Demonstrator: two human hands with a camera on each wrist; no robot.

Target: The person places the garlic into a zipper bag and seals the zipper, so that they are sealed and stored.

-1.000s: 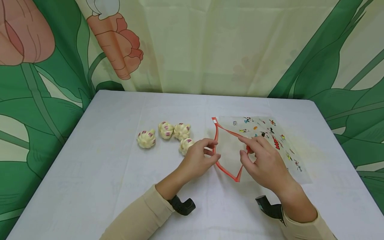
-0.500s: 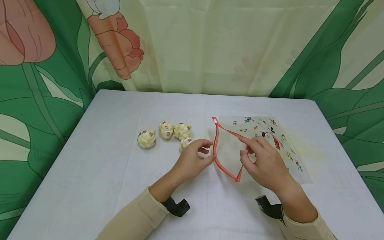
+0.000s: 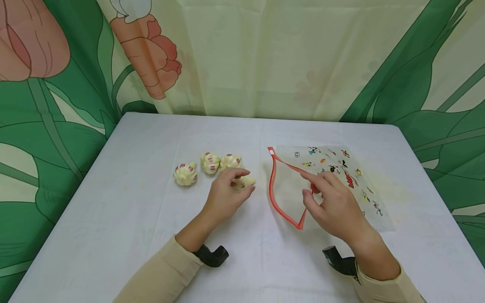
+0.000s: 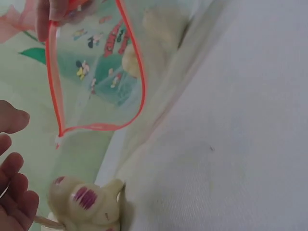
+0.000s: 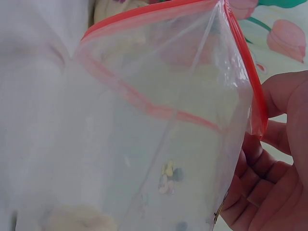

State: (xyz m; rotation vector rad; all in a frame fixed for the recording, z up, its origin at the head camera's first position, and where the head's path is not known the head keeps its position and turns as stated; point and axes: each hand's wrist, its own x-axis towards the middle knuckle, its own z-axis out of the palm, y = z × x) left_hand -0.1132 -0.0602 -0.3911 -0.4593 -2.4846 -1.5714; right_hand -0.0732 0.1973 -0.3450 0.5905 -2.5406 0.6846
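My left hand (image 3: 223, 191) curves around a pale garlic bulb (image 3: 244, 182) with purple patches. In the left wrist view, a gap shows between its fingers and that bulb (image 4: 86, 202). My right hand (image 3: 333, 202) pinches the rim of a clear zip bag (image 3: 289, 181) with cartoon prints and a red edge. The bag's mouth gapes toward the left. In the right wrist view, the thumb and a finger hold the red rim (image 5: 257, 101). Pale rounded shapes (image 4: 166, 24) show through the plastic; I cannot tell whether they lie inside.
Further garlic bulbs lie to the left on the white table: one apart (image 3: 185, 174), then two close together, a middle bulb (image 3: 210, 163) and a right one (image 3: 230, 160). A printed curtain (image 3: 242, 59) hangs behind the table's back edge.
My left hand has let go of the bag's rim and moved left to the nearest garlic bulb. The right hand and the bag stay in place.
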